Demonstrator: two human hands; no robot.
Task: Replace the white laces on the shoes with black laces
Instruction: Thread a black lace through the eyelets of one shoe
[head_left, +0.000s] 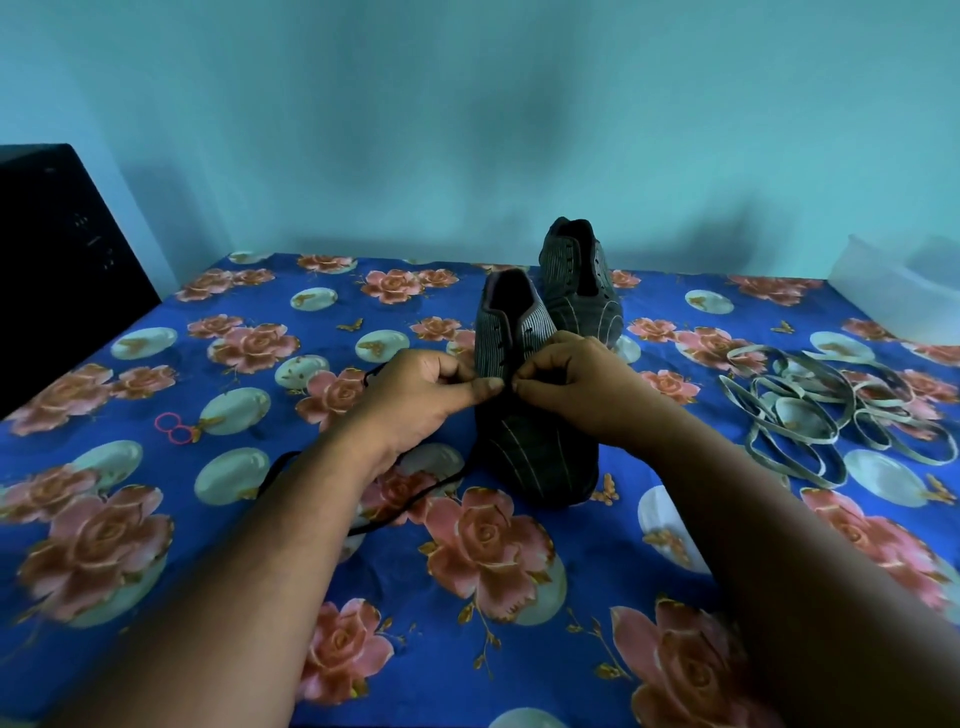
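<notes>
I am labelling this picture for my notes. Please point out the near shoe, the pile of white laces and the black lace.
near shoe (524, 457), head view, on its toe.
white laces (810, 410), head view, on a loop of the pile.
black lace (415, 499), head view, on the strand lying on the cloth.

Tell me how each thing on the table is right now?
Near shoe: upright, white lace out, being laced.
Far shoe: upright, unlaced.
Black lace: loose, trailing across the cloth.
White laces: pulled out, piled up.
Left hand: pinching at the eyelets.
Right hand: pinching there too.
</notes>
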